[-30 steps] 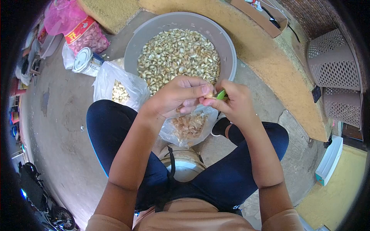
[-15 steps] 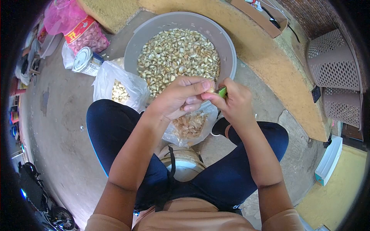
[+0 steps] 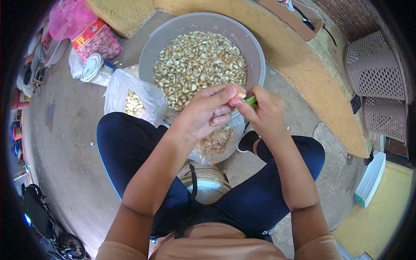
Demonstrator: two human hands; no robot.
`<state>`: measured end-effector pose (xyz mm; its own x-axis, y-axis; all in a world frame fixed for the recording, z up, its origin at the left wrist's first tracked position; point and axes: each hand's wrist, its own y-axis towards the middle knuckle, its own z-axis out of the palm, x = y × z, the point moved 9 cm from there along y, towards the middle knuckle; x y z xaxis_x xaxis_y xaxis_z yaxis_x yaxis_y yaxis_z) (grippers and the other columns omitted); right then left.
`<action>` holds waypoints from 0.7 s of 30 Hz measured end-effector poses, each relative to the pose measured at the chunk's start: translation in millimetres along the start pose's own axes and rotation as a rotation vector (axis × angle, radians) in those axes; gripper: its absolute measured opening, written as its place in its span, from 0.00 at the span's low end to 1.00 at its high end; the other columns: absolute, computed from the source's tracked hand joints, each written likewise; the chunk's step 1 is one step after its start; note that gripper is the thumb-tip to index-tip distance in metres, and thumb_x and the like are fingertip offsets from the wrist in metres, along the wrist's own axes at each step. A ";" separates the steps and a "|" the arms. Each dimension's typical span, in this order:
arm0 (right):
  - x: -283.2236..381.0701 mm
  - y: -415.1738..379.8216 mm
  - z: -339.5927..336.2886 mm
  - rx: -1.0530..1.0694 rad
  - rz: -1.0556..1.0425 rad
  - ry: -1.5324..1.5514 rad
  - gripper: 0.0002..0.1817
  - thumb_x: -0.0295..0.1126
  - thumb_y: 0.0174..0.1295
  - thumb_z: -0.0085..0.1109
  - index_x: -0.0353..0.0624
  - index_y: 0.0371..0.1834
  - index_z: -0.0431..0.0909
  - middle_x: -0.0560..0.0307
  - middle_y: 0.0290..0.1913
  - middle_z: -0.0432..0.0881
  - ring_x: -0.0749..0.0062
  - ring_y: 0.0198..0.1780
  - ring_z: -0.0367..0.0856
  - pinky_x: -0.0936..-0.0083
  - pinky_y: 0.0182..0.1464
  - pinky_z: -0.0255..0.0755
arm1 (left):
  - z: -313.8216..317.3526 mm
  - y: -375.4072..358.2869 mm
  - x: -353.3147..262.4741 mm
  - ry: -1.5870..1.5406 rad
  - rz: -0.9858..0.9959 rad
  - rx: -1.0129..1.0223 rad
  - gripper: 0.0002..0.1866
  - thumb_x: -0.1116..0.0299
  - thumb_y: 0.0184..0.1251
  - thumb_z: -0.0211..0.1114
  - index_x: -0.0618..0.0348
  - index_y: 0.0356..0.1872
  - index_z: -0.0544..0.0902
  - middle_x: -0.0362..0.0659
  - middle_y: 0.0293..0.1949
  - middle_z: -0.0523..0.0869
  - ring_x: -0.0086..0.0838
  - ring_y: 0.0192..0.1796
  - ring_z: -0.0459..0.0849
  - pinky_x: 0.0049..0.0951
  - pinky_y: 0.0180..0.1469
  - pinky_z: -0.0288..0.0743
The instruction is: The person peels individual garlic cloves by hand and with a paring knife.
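My left hand [image 3: 212, 105] pinches a garlic clove [image 3: 241, 94] between thumb and forefinger. Closed around a small green-handled knife [image 3: 250, 100], my right hand [image 3: 265, 108] meets the left one at the clove; most of the blade is hidden. Behind them stands a wide grey basin [image 3: 147, 52] full of garlic cloves [image 3: 199, 65] that look wet. Below my hands, a clear plastic bag [image 3: 236, 134] holds brownish papery skins [image 3: 215, 142]. Left of the basin, a white plastic bag [image 3: 115, 93] contains pale peeled cloves [image 3: 134, 104].
A can [image 3: 97, 69] and a pink mesh sack of garlic [image 3: 99, 41] stand at the upper left. A yellow ledge [image 3: 303, 73] curves along the right, with grey perforated crates [image 3: 375, 65] beyond. At lower left is a motorcycle [image 3: 47, 221].
My hands stay together at nearly the same spot. The clove shows more clearly above my left fingertips, and the green handle has shifted slightly.
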<state>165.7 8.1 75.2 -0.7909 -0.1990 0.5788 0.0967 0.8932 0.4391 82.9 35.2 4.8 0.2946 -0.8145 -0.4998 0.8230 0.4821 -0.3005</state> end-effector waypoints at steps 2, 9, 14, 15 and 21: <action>2.4 0.8 -1.0 -0.006 -0.038 -0.029 0.23 0.50 0.45 0.64 0.42 0.17 0.67 0.53 0.15 0.69 0.61 0.17 0.72 0.70 0.20 0.65 | -1.1 0.8 2.5 0.006 0.010 -0.074 0.12 0.62 0.64 0.56 0.61 0.41 0.75 0.32 0.23 0.70 0.08 0.18 0.61 0.09 0.16 0.55; -1.2 1.8 7.4 0.142 -0.024 -0.035 0.22 0.49 0.43 0.66 0.41 0.26 0.71 0.53 0.20 0.72 0.62 0.22 0.75 0.70 0.25 0.68 | -11.0 9.3 19.5 -0.152 -0.049 -0.053 0.15 0.55 0.65 0.53 0.58 0.39 0.74 0.30 0.21 0.66 0.09 0.18 0.61 0.10 0.14 0.54; -21.2 1.5 4.0 0.211 0.267 0.237 0.23 0.41 0.44 0.67 0.42 0.42 0.74 0.53 0.27 0.75 0.65 0.27 0.77 0.74 0.30 0.69 | -12.8 11.0 21.7 -0.221 -0.128 0.008 0.16 0.54 0.66 0.51 0.57 0.33 0.73 0.29 0.19 0.64 0.09 0.17 0.60 0.10 0.13 0.51; -24.4 0.8 4.0 0.222 0.306 0.290 0.22 0.39 0.45 0.67 0.43 0.43 0.74 0.53 0.29 0.75 0.65 0.28 0.76 0.75 0.31 0.69 | -12.6 10.8 23.6 -0.223 -0.149 0.012 0.16 0.53 0.66 0.51 0.57 0.33 0.73 0.29 0.19 0.64 0.09 0.17 0.60 0.10 0.13 0.51; -20.1 1.3 13.5 0.263 0.190 0.368 0.19 0.36 0.44 0.67 0.42 0.41 0.76 0.53 0.34 0.76 0.66 0.35 0.76 0.76 0.38 0.68 | -11.7 10.5 33.3 -0.151 -0.216 -0.013 0.17 0.51 0.66 0.50 0.53 0.29 0.73 0.29 0.20 0.65 0.09 0.16 0.61 0.10 0.12 0.52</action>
<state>173.6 18.7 54.9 -0.5031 -0.1097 0.8572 0.0254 0.9896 0.1415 95.7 16.9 -24.6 0.1833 -0.9374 -0.2963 0.8686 0.2955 -0.3978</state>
